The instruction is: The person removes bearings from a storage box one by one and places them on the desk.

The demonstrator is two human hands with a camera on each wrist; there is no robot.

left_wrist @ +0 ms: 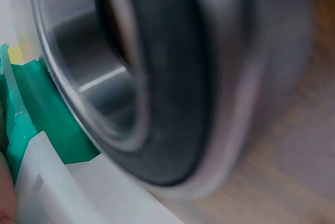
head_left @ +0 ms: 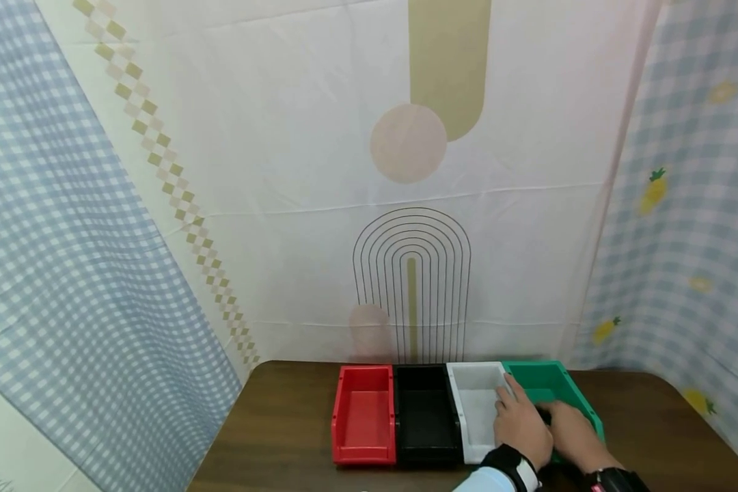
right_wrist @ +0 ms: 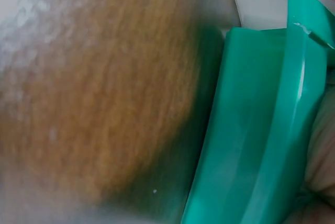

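My left hand (head_left: 523, 427) lies over the right wall of the white bin (head_left: 480, 441), with its index finger stretched along the rim. Beside it, my right hand (head_left: 572, 430) reaches down into the green bin (head_left: 538, 379), fingers bent around a small dark thing (head_left: 546, 415) between the two hands. What kind of thing it is I cannot tell; the hands mostly hide it. A large metal bearing with a black seal ring (left_wrist: 167, 77) fills the left wrist view, very close to that camera. In the right wrist view, part of the right hand (right_wrist: 322, 150) shows beside the green wall.
A red bin (head_left: 364, 417) and a black bin (head_left: 427, 417) stand in a row to the left of the white one. They sit on a brown wooden table (head_left: 289, 417). A patterned cloth (head_left: 307, 260) hangs behind, with checked curtains (head_left: 98, 239) at the sides.
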